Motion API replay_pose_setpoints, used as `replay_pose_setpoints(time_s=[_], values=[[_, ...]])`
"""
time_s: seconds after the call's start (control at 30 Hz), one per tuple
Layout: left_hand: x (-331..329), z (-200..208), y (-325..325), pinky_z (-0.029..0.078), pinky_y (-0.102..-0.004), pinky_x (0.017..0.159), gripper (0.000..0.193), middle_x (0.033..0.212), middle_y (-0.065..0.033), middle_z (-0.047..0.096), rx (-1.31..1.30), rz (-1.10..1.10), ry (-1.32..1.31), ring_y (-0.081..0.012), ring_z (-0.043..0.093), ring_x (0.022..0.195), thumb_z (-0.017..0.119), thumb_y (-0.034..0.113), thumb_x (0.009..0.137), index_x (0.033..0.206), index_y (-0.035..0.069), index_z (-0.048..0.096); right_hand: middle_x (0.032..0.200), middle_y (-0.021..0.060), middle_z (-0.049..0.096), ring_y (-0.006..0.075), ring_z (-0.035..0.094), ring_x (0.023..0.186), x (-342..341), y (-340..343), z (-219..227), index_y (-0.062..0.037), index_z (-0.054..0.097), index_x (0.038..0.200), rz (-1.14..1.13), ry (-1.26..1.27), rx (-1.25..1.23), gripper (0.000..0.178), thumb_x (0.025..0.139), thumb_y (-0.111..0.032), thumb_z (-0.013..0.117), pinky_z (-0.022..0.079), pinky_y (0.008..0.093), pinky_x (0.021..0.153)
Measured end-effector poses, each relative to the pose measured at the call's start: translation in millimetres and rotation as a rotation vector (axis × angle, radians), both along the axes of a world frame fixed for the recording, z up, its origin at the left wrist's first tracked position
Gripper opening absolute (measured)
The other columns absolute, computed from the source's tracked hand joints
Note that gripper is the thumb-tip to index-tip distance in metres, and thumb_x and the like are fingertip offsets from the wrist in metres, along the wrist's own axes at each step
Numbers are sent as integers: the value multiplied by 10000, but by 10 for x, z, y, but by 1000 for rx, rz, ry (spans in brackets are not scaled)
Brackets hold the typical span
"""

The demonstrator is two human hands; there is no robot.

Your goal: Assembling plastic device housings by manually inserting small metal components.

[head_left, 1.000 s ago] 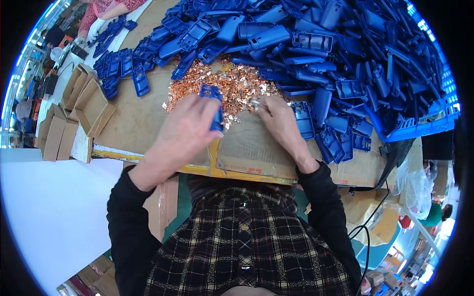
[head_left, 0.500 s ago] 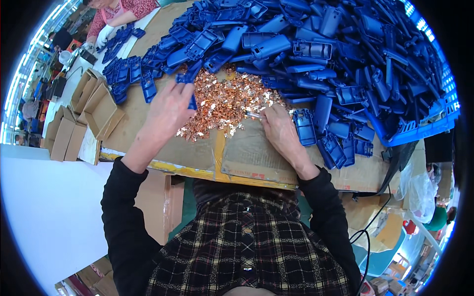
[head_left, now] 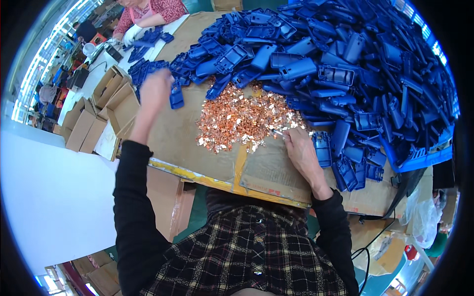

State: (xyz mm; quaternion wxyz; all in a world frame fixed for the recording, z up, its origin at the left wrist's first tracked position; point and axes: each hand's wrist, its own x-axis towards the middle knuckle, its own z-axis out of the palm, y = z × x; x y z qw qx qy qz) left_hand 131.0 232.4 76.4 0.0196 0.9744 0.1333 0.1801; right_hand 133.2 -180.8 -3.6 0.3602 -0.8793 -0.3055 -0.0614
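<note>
Smeared by motion, my left hand (head_left: 157, 91) is over the group of finished-looking blue plastic housings (head_left: 143, 70) at the left; whether anything is in its fingers is hidden. One separate blue housing (head_left: 176, 96) lies just right of that hand. My right hand (head_left: 302, 152) is closed around a thin silver metal tool (head_left: 278, 132), perhaps tweezers. Its tip points left at the right edge of a heap of small copper-coloured metal pieces (head_left: 242, 121). Beside the right hand lies an open, tray-like blue housing (head_left: 322, 148).
A large pile of blue housings (head_left: 355, 49) covers the table's far right, reaching a blue plastic crate (head_left: 424, 158). Open cardboard boxes (head_left: 123, 108) stand at the left. The table has a cardboard cover (head_left: 197, 160). A co-worker with a white glove (head_left: 132, 34) handles blue parts at the far left.
My left hand has moved left from the copper heap, where it held a blue housing, to the group of housings. My right hand keeps its tool by the heap. The whole view has shifted.
</note>
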Motion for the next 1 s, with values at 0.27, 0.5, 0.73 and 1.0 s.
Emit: replay_pose_setpoints(time_s=[0.27,0.5,0.73,1.0], values=[[-342,-659,-299,470,-434,903,349,1093,-147,670,136,21,39,-341,586,1027,687,308,850,1036,13,680,886,211,588,393,577,864,-27,21,80,27,592,922,3,26,-21,77,871,-27,569,467,449,757],[-116,-803,-44,321,-646,1014,497,1451,-102,415,290,15,-130,-370,363,1332,660,399,869,1280,132,581,870,196,578,379,571,848,-1,5,57,20,586,911,10,25,-31,64,859,-18,586,462,440,746],[433,-934,722,219,-805,965,570,1511,-84,335,219,105,-83,-406,279,1392,528,623,887,1350,292,554,885,180,571,367,561,863,-6,26,80,5,584,911,35,44,-43,53,869,-25,596,456,419,751],[1498,-1029,1670,271,-563,1117,542,1454,-209,394,51,192,-160,-424,325,1363,538,543,925,1334,189,572,901,169,577,361,566,868,-37,56,212,-5,592,926,31,93,-50,83,846,7,610,466,407,753]])
